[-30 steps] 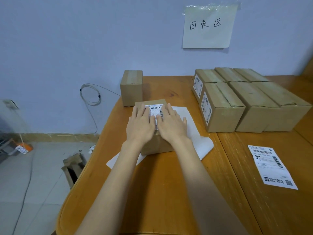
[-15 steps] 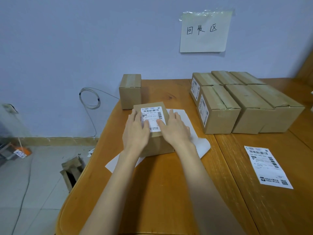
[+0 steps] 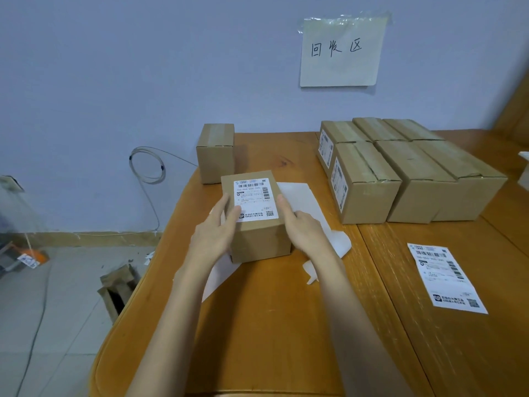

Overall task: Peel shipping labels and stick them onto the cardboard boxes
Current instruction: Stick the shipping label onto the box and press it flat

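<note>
Hands flank the small box [image 3: 254,224] on the table [image 3: 272,325]: the left hand [image 3: 213,233] lies against its left side, fingers straight, thumb on the label [image 3: 255,199]; the right hand [image 3: 300,227] touches its right side, fingers loosely extended. Backing paper [image 3: 309,207] is partly hidden underneath. Label print is unreadable; its long axis runs away from the person.

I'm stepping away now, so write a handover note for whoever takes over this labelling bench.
Left hand: fingers straight against the left side of the front box, thumb at the label's edge.
Right hand: flat against its right side.
Done: label stuck on that box's top; the box sits on white backing paper. Two boxes in the stack of boxes at right show labels.
Left: unlabelled box at the back; one loose label on the table.
</note>
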Demonstrator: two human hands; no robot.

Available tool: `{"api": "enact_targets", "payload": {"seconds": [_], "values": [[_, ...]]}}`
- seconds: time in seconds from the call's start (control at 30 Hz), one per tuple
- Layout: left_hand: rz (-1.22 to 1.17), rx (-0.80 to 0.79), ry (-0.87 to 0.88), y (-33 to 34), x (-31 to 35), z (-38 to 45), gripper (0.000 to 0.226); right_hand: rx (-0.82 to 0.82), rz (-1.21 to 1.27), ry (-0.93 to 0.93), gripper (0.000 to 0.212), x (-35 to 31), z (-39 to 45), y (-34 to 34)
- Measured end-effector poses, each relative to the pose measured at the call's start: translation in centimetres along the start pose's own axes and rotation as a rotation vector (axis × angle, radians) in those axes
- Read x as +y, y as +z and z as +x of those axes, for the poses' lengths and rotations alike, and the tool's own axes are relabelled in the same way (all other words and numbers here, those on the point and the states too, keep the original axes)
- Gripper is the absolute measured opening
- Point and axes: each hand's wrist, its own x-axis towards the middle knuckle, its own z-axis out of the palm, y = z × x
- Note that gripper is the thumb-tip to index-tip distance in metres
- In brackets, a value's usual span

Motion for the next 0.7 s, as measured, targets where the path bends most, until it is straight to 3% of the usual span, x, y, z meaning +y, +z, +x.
{"api": "enact_targets", "payload": {"seconds": [0.13,0.33,0.47,0.57,0.7], "values": [[0.013,-0.012,0.007,0.1,0.8,-0.3,0.06,0.034,0.064,-0.075,0.072,-1.1,-0.8,0.0],[-0.363,0.05,0.074,0.2,3.9,-0.6,0.058,0.252,0.206,-0.238,0.067,-3.3,-0.7,-1.8],[-0.497,0.046,0.051,1.9,6.3,0.9,0.045,0.449,0.187,-0.321,0.075,-3.6,0.4,-2.6],[-0.585,-0.054,0.001,3.4,7.5,3.6,0.033,0.604,0.101,-0.368,0.073,-3.8,2.7,-3.3],[-0.542,-0.125,-0.034,5.7,8.2,8.3,0.033,0.729,-0.044,-0.382,0.071,-3.8,7.5,-3.6]]}}
